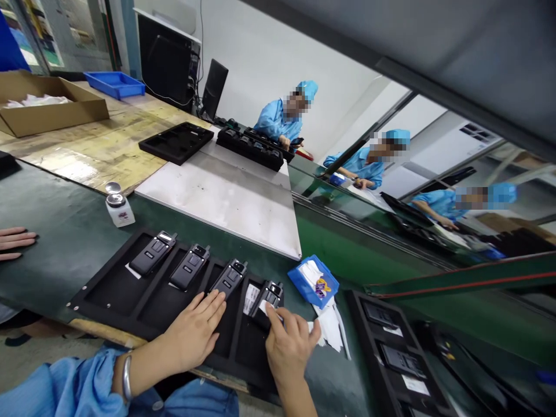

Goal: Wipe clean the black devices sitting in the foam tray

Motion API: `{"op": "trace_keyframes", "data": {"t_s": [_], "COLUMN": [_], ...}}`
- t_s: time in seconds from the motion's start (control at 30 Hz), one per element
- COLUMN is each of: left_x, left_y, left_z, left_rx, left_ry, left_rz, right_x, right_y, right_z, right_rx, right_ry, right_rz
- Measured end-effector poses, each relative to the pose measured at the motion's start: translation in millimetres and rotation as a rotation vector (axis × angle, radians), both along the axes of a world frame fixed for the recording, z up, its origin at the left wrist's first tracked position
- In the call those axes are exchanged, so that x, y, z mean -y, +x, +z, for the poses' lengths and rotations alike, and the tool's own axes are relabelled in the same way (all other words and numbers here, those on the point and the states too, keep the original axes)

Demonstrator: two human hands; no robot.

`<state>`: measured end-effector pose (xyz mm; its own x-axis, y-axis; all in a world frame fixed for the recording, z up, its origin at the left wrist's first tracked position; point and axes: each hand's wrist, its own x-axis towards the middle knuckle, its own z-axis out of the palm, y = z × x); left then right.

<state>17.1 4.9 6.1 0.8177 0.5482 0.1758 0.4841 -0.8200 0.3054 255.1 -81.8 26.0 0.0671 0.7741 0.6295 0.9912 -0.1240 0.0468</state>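
Radio handset [266, 302] is held tilted over the last slot of a black foam tray [113, 289] by the right hand [290, 344], fingers pinching a white paper slip [270, 310] against it (exact grip partly hidden). Left hand [191, 331] is laid on the tray, fingers slightly spread, tips touching the next handset [230, 279].

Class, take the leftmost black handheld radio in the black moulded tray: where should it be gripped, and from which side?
Pinch the long sides of the black handheld radio from above. It lies flat in its compartment of the black moulded tray, with room alongside, and its narrow, straight-edged body suits a two-sided hold.
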Motion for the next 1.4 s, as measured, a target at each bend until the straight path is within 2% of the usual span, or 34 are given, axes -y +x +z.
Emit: {"op": "trace_keyframes", "data": {"t_s": [0.1,0.2,0.3,0.43,0.53,0.7,0.9,0.97,1.23,1.4], "left_x": [2.1,11.2,22.6,28.1,27.1,27.5,26.9,26.3,26.1,24.8], "left_y": [4.8,23.8,51.1,73.8,74.1,69.2,69.9,70.5,71.2,70.3], "left_z": [-1.7,-3.1,-4.0,-4.0,-4.1,-8.3,-7.7,-5.6,-2.6,-3.6], "left_rx": [0.004,0.028,0.056,0.03,0.023,0.044,0.025,0.006,0.003,-0.011], "left_ry": [0.009,-0.013,-0.053,-0.09,-0.1,-0.088,-0.08,-0.087,-0.124,-0.125], "left_rz": [-0.008,-0.102,-0.23,-0.267,-0.264,-0.276,-0.261,-0.254,-0.265,-0.277], "right_x": [22.8,28.4,12.5,-15.9,-13.8,10.7,-20.2,-22.3,29.3,31.7], "right_y": [16.4,21.0,17.3,12.6,17.8,28.8,16.5,16.7,39.9,47.5], "right_z": [-4.4,-10.5,-15.3,-19.6,-20.4,-20.8,-19.8,-18.8,-11.8,-2.7], "right_rx": [0.013,-0.024,-0.059,-0.047,-0.028,-0.044,-0.017,-0.006,0.043,-0.005], "right_ry": [0.047,0.034,-0.012,-0.102,-0.119,-0.09,-0.074,-0.088,-0.191,0.017], "right_rz": [-0.1,-0.107,-0.039,0.095,0.144,0.098,0.187,0.196,0.036,-0.081]}}
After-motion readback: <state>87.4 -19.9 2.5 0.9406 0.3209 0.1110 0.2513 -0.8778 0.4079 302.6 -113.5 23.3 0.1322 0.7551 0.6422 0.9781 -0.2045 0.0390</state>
